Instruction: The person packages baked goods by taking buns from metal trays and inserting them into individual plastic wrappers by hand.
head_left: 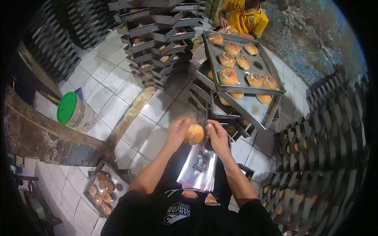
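In front of my body, a round golden bun (pixel 194 134) appears to be inside a clear plastic bag. My left hand (pixel 178 131) is closed around the bun's left side. My right hand (pixel 217 135) pinches the plastic on the right, thumb up against the fingers. Below the bun, a stack of clear printed plastic bags (pixel 198 170) lies over my lap. Ahead and to the right, a metal tray (pixel 255 67) holds several buns in clear wrapping. A second tray (pixel 252 112) with more buns sits at an angle under it.
Tall stacks of metal trays stand ahead (pixel 157 37) and on the right (pixel 315 149). A lower-left tray (pixel 118 188) holds several wrapped buns. A green-lidded bucket (pixel 80 114) stands left beside a wooden beam (pixel 51 141). A person in a yellow shirt (pixel 250 17) is beyond the tray.
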Demonstrator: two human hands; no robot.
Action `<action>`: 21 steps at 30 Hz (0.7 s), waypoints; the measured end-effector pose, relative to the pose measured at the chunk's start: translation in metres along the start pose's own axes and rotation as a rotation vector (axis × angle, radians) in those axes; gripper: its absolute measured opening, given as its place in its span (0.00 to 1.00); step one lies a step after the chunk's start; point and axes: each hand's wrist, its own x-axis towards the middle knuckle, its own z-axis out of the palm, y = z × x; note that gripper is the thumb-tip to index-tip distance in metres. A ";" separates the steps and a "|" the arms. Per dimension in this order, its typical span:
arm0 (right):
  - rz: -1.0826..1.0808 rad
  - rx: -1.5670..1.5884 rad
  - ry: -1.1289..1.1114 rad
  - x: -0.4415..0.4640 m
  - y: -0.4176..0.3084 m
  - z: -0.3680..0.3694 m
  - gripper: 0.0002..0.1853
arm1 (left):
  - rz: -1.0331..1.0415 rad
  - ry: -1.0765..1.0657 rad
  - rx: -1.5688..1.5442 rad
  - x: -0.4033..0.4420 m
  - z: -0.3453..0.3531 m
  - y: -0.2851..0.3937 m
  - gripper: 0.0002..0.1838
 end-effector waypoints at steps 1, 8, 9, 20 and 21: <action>0.016 0.019 0.006 0.000 0.002 0.000 0.15 | 0.336 -0.016 0.276 0.008 -0.004 0.001 0.14; -0.324 -0.328 0.003 -0.008 -0.067 0.014 0.15 | 0.073 0.083 -0.060 0.001 0.006 0.014 0.09; -0.349 -0.328 0.040 -0.009 -0.078 0.012 0.16 | 0.009 0.140 -0.119 -0.003 0.009 0.028 0.09; 0.650 0.268 -0.115 -0.061 0.000 -0.023 0.13 | -0.202 0.209 -0.006 -0.057 -0.025 -0.032 0.11; 0.706 0.349 -0.103 -0.074 -0.001 -0.018 0.11 | -0.334 0.145 -0.041 -0.058 -0.029 -0.034 0.09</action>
